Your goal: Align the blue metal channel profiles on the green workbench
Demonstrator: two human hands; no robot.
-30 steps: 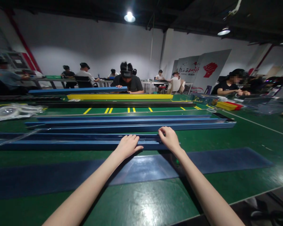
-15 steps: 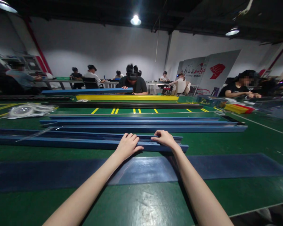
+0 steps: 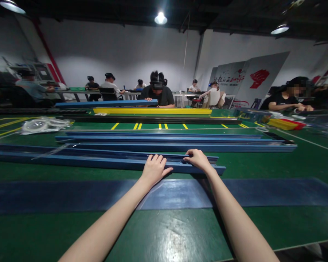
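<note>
The blue channel [image 3: 98, 163] lies open-topped across the middle, left hand [image 3: 153, 169] on its near wall with fingers slightly apart, right hand [image 3: 199, 159] curled at its right end, grip unclear, the sheet [image 3: 71, 194] flat and separate on the near side.

- Left hand [image 3: 154, 170]: on near blue channel [image 3: 71, 161].
- Right hand [image 3: 198, 160]: at the same channel, near right end.
- Translucent sheet [image 3: 180, 194]: flat on green table [image 3: 142, 233].

Banner [image 3: 242, 82]: grey, red fist
Wall [image 3: 98, 47]: pale, behind banner
Ceiling [image 3: 112, 11]: dark, above banner
Lamp [image 3: 160, 18]: lit, up left of banner
Chair [image 3: 214, 98]: white, left of banner
</note>
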